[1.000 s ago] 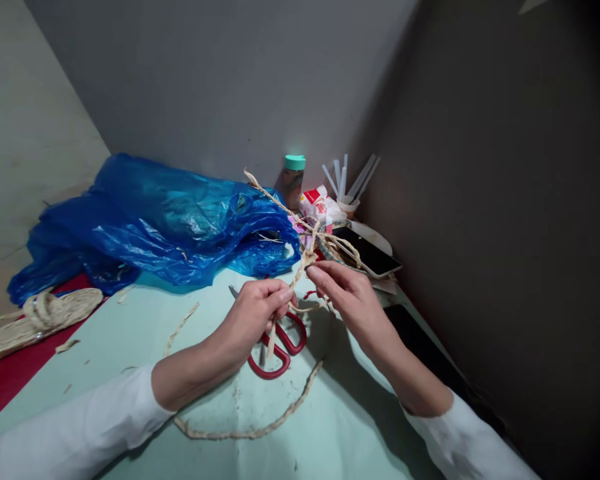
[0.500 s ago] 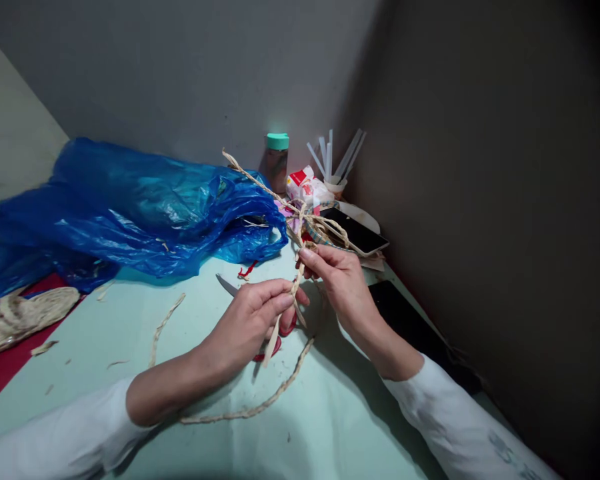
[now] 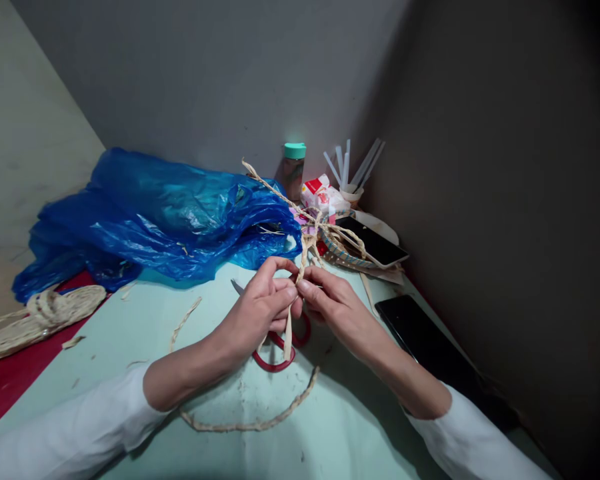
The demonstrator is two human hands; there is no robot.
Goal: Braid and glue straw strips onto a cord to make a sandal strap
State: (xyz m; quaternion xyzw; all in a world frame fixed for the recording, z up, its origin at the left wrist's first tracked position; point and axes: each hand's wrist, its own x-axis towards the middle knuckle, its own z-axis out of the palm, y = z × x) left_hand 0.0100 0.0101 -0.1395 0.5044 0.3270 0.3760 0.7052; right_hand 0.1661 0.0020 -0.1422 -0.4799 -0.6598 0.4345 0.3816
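Observation:
Between my two hands runs a pale braided straw cord (image 3: 304, 257), its flat loose end hanging below the fingers. My left hand (image 3: 275, 297) pinches it near the lower end. Close beside, my right hand (image 3: 323, 293) has thumb and fingers closed on the same cord. The cord's upper part spreads into several twisted strands above the hands. Beneath my left hand lie scissors with red handles (image 3: 275, 365), partly hidden. A curved length of twisted cord (image 3: 260, 425) rests on the pale green table surface (image 3: 220, 457).
A blue plastic bag (image 3: 165, 220) lies at the back left, a woven straw piece (image 3: 45, 320) at the far left. Behind the hands stand a green-lidded jar (image 3: 294, 170) and a cup of white sticks (image 3: 351, 193). Two dark devices, one a phone (image 3: 375, 241), lie right.
The camera view has shifted, so the background sits further right. My right hand has come down the cord, close to my left hand. More of the red scissor handles shows.

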